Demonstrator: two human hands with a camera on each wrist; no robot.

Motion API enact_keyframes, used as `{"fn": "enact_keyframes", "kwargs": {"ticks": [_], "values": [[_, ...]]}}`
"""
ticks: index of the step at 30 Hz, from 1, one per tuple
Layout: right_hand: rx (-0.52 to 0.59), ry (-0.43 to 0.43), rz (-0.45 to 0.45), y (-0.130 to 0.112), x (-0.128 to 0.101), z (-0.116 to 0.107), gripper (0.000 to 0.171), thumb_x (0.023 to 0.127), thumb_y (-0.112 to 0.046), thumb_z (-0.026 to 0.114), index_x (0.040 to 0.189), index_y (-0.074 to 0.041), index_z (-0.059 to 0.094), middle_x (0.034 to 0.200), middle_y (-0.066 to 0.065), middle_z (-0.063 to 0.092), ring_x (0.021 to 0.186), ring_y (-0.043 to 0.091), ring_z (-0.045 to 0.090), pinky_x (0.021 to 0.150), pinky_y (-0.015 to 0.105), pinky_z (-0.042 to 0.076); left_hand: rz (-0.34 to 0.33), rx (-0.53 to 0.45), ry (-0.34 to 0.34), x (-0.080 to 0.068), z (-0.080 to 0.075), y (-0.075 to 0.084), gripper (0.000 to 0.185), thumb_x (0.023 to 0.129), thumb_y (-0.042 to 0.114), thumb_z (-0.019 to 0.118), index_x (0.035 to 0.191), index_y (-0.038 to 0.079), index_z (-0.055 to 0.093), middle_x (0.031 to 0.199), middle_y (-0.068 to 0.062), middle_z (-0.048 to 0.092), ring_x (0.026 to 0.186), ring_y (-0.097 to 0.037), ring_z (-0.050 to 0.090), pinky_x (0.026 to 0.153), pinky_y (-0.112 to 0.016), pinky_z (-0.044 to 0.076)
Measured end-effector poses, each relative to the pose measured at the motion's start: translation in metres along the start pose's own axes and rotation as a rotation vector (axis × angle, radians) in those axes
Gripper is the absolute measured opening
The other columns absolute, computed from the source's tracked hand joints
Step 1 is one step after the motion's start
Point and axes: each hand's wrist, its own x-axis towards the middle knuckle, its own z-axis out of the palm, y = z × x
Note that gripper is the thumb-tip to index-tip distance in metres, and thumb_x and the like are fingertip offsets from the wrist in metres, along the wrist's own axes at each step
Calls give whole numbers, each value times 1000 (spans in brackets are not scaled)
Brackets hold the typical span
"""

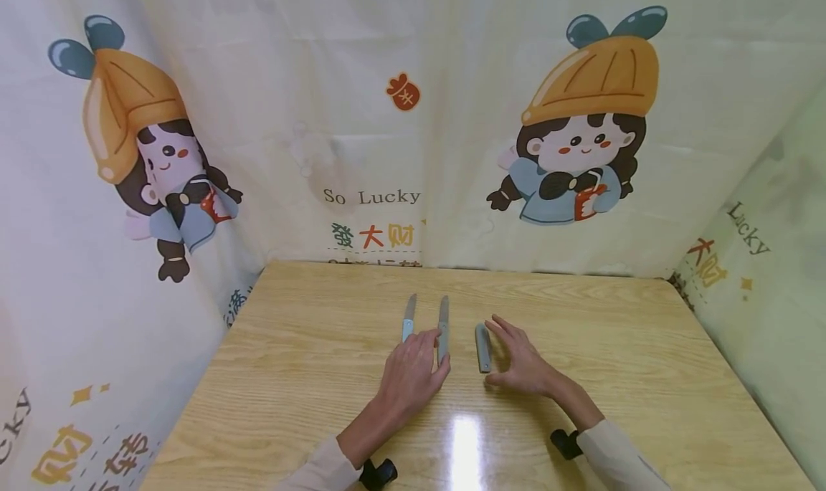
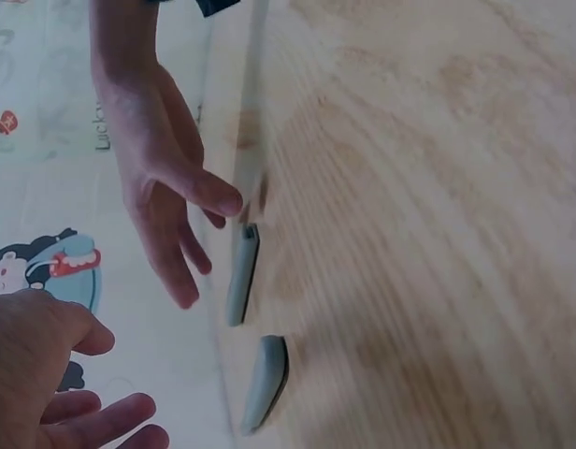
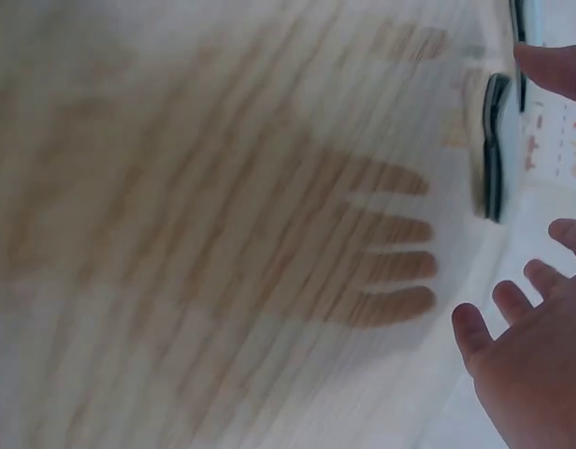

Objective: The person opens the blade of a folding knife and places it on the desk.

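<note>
While the left hand [image 1: 409,376] lay flat with relaxed fingers on the pale wood-grain table [image 1: 310,376], its fingertips touched the near ends of two slim knives: a pale-handled knife [image 1: 409,318] on the left and a grey knife [image 1: 443,330] just beside it. Right of these lay a short, rounded grey sheath [image 1: 482,347] (matte, apparently plastic). The right hand [image 1: 523,365] hovered spread beside it, holding nothing. Judging by this, nothing was yet lifted; all gripping remained.

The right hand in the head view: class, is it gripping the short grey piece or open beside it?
Open. The right hand has its fingers spread beside the short grey piece, which lies flat on the table.
</note>
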Motion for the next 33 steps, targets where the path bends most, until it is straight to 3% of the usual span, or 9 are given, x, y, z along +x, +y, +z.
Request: {"fn": "enact_keyframes", "kwargs": {"ticks": [6, 13, 18, 26, 30, 33], "values": [[-53, -52, 6, 6, 14, 1, 105, 69, -21, 85, 157, 2, 31, 162, 25, 23, 142, 51, 24, 104, 77, 24, -36, -55, -86, -4, 2, 4, 38, 95, 26, 72, 125, 3, 65, 99, 1, 68, 85, -15, 63, 67, -29, 53], [-41, -105, 58, 5, 18, 1, 106, 70, -18, 85, 159, -3, 29, 160, 23, 30, 138, 49, 27, 99, 80, 23, -31, -76, -97, -9, 6, 4, 39, 94, 24, 73, 125, 4, 64, 98, 1, 68, 85, -14, 63, 65, -26, 53], [-33, -86, 78, 6, 19, 3, 105, 74, -22, 87, 159, -3, 29, 154, 20, 39, 137, 45, 30, 101, 75, 24, -43, -82, -96, -11, 7, 4, 38, 94, 23, 74, 124, 3, 64, 98, 1, 68, 85, -14, 63, 64, -26, 53], [-33, -31, 49, 10, 18, 6, 107, 71, -27, 89, 157, 0, 31, 150, 20, 44, 134, 44, 34, 99, 72, 29, -70, -129, -128, -12, 7, 3, 31, 95, 20, 72, 118, 1, 68, 99, -2, 67, 93, -16, 64, 75, -29, 55], [-20, -11, 42, 11, 17, 7, 106, 71, -26, 89, 157, -1, 31, 151, 18, 44, 134, 43, 34, 101, 71, 29, -106, -185, -156, -11, 7, 2, 30, 96, 21, 70, 118, 0, 69, 100, -2, 67, 92, -14, 63, 75, -28, 55], [-9, -6, 43, 11, 15, 7, 106, 72, -25, 90, 157, -2, 31, 152, 18, 43, 135, 43, 32, 102, 71, 28, -164, -281, -173, -10, 8, 2, 32, 97, 20, 69, 121, 0, 68, 102, -3, 67, 93, -15, 63, 76, -30, 55]]}}
